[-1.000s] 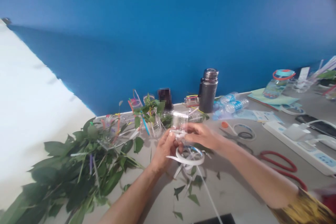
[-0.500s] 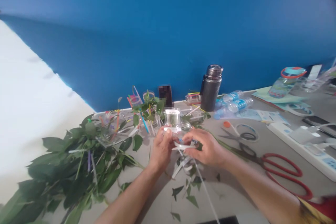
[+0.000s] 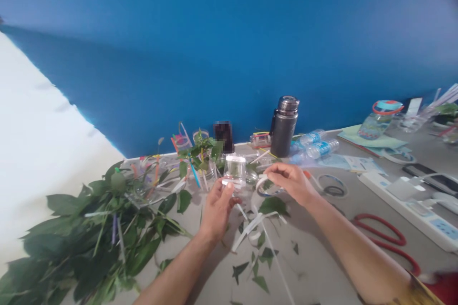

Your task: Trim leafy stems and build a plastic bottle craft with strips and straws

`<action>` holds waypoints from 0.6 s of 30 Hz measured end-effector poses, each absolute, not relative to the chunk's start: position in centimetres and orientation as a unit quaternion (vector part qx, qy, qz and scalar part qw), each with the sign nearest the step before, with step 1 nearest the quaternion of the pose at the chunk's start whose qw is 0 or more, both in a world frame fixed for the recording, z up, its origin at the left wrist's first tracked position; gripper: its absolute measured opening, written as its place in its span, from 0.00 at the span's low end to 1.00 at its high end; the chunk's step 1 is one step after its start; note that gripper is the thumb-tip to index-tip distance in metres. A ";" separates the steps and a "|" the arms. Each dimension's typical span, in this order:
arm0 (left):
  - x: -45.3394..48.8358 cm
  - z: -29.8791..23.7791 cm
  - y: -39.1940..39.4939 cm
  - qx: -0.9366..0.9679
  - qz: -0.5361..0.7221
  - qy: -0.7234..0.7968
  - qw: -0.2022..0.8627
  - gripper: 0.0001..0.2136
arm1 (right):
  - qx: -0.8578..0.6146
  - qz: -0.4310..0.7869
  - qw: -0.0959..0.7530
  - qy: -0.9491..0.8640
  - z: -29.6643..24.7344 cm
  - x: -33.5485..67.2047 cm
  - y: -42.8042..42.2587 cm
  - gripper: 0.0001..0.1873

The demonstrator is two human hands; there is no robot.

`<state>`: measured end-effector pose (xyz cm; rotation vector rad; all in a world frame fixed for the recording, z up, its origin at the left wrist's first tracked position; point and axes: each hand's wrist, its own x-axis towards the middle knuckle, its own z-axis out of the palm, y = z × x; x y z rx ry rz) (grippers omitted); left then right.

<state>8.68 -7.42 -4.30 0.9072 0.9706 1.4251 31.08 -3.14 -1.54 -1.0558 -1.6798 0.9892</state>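
Observation:
My left hand (image 3: 217, 208) is closed around the lower part of a clear plastic cup (image 3: 235, 167), which stands upside down in its grip. A white band shows on the cup near my thumb. To the right, my right hand (image 3: 291, 183) pinches a roll of white tape (image 3: 260, 189) by its upper edge, a short way from the cup. Below the hands lie white strips (image 3: 247, 232) and small cut leaves (image 3: 261, 283) on the grey table (image 3: 211, 279).
A heap of leafy stems (image 3: 82, 233) covers the left side. Behind are cups with leaves and straws, a dark thermos (image 3: 284, 126) and water bottles (image 3: 322, 147). At the right lie red-handled scissors (image 3: 381, 228), a power strip (image 3: 411, 209) and a lidded jar (image 3: 379, 121).
My right hand has moved right and slightly up with the tape roll, away from the cup. My left hand still holds the cup. The view has tilted up a little.

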 end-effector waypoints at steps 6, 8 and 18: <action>8.8 -4.6 -7.3 0.357 0.604 0.395 0.594 0.17 | -0.412 0.381 0.445 -0.698 -1.7 30.9 -3.2 0.08; 8.5 -4.4 -7.3 0.336 0.579 0.373 0.642 0.17 | -0.412 0.363 0.443 -0.709 -1.6 30.7 -3.3 0.08; 8.2 -3.1 -8.3 0.370 0.499 0.256 0.741 0.23 | -0.442 0.343 0.424 -0.713 -2.3 29.4 -3.7 0.08</action>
